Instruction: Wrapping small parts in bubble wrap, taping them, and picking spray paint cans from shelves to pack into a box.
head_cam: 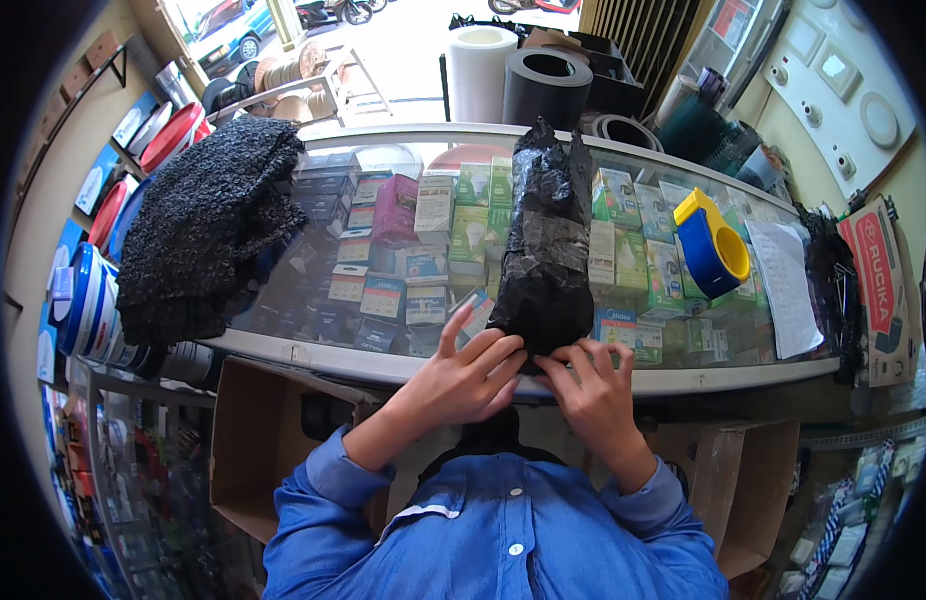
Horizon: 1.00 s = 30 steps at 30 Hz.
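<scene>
A long bundle in black plastic (549, 262) lies on the glass display counter (410, 367), its near end at the front edge. Clear tape crosses its middle. My left hand (470, 375) pinches the left side of the near end, index finger raised. My right hand (594, 382) pinches the same end from the right, close beside the left. A blue and yellow tape dispenser (710, 244) rests on the glass to the right, next to a white sheet of paper (785, 289) with writing. A stack of crinkled black plastic sheets (207, 225) lies at the counter's left.
Boxed bulbs (470, 232) show under the glass. Beyond the counter stand a white plastic roll (478, 79) and a dark roll (545, 90). Open cardboard boxes (256, 442) sit below the counter on both sides. A flattened carton (879, 292) stands at the right end.
</scene>
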Available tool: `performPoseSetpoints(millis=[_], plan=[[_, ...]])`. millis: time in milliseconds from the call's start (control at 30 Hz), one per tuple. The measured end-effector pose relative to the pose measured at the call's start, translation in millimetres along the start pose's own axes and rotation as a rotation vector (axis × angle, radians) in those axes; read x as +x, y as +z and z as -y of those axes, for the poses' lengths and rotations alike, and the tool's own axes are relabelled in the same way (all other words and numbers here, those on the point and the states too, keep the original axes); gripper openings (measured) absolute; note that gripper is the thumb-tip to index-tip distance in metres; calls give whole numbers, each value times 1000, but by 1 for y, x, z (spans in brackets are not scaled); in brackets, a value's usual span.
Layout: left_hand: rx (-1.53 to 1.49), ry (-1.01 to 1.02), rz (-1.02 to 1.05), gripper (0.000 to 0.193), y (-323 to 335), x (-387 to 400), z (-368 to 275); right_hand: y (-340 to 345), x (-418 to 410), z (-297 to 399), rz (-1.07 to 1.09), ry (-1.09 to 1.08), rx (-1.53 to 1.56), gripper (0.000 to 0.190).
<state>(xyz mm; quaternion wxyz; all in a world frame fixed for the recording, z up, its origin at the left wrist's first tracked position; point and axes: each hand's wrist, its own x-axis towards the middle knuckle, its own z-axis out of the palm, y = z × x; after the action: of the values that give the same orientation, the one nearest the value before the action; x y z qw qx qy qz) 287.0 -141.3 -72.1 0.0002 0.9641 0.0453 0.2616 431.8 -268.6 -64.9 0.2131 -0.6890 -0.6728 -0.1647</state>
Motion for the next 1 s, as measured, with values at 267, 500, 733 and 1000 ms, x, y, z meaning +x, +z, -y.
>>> performPoseSetpoints(millis=[267,500,733,1000], plan=[[335,224,-19,20,-7,13,4,5,1,-2,-39,66,9,21],[291,125,38,17,-2,20,0,5,1,-3,-55,78,-68,16],[462,137,-138,18,11,12,6,6,13,-18,38,82,65,16],[257,32,-62,13,13,18,8,1,8,-15,-88,-110,-151,23]])
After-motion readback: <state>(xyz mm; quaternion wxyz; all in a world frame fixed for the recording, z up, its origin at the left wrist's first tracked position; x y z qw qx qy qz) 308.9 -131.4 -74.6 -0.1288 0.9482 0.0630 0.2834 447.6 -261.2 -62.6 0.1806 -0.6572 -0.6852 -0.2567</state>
